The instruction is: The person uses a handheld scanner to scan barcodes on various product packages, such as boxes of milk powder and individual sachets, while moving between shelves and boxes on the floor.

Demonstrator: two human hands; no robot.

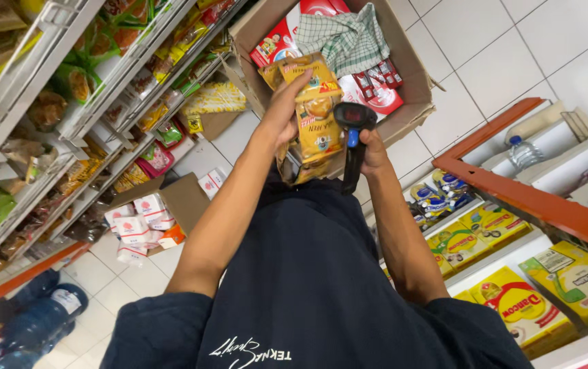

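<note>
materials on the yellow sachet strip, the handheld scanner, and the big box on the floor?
Yellow sachet strip, held in the left hand: looks like glossy printed plastic film; it crinkles and catches light. Handheld scanner, in the right hand: apparently hard black plastic with a mostly matte finish and a blue trigger. Big box: brown corrugated cardboard, matte, with bent flaps and raw edges.

Single head cam: we look steeply down our own torso, close on our forearms, aisle floor (485, 48) beyond.
</note>
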